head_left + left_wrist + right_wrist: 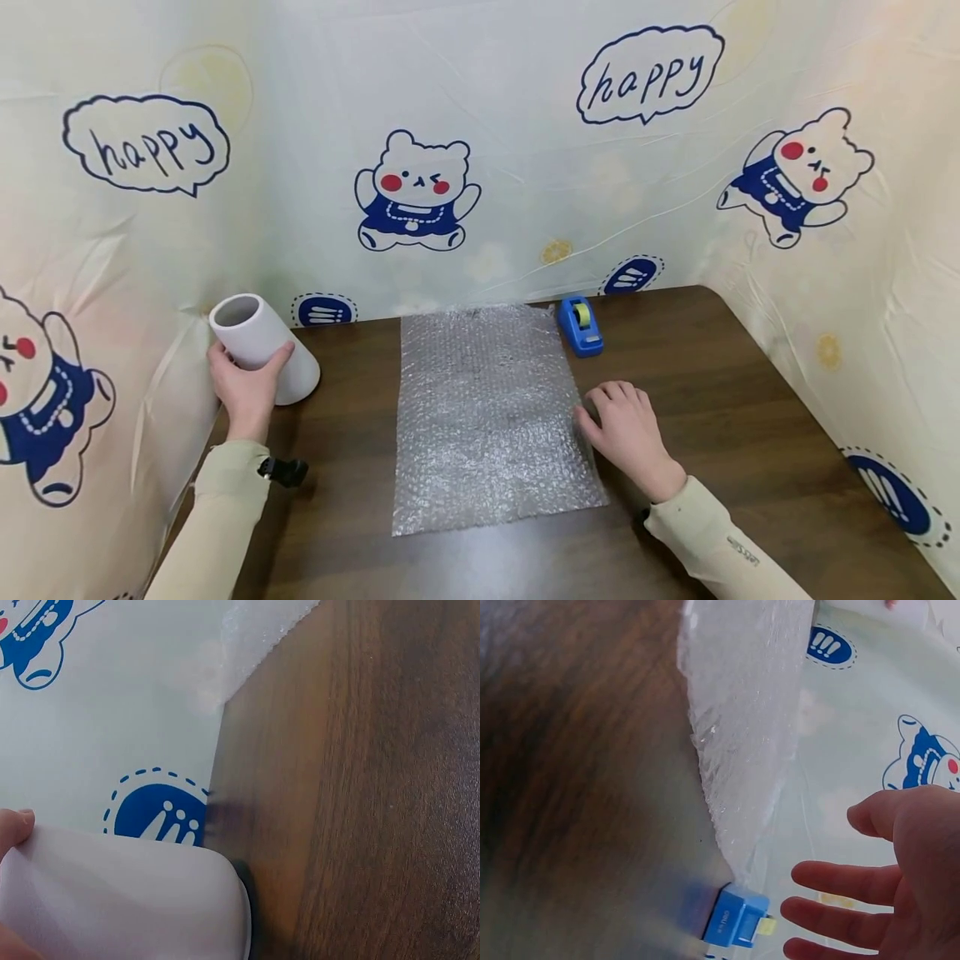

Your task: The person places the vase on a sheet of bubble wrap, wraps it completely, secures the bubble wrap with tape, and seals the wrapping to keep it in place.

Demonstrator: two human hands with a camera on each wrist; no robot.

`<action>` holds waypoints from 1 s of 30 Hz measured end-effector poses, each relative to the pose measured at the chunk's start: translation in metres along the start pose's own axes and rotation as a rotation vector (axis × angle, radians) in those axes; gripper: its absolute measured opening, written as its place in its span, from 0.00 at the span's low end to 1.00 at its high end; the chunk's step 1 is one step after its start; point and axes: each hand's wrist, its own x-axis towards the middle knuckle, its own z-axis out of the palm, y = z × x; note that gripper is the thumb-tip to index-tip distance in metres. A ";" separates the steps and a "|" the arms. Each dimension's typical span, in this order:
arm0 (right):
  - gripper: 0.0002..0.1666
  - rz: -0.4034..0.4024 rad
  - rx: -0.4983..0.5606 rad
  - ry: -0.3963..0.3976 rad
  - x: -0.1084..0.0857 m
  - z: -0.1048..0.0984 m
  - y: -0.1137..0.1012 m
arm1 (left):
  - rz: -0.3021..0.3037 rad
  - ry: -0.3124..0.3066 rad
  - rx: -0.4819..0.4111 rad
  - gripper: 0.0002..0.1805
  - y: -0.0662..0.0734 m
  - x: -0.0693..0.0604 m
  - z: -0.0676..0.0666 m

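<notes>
At the table's left side, my left hand (246, 387) grips a white vase-like cylinder (298, 362), thumb on one side and fingers round the other. Its hollow round top faces up; in the left wrist view the white body (135, 900) shows its base by the wood. A sheet of bubble wrap (487, 417) lies flat in the middle of the table. Just beyond its right edge is my right hand (628, 433), fingers loosely spread and holding nothing. In the right wrist view those fingers (847, 883) are apart from one another.
A blue tape dispenser (590, 342) with a yellow roll stands at the back, beside the wrap's far right corner. The dark wooden table (720, 400) is bordered at back and sides by a printed cloth (525, 192) with bears and lettering.
</notes>
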 end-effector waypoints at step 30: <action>0.17 -0.016 0.021 -0.046 -0.004 0.001 -0.002 | 0.142 -0.077 0.035 0.51 0.023 -0.044 -0.011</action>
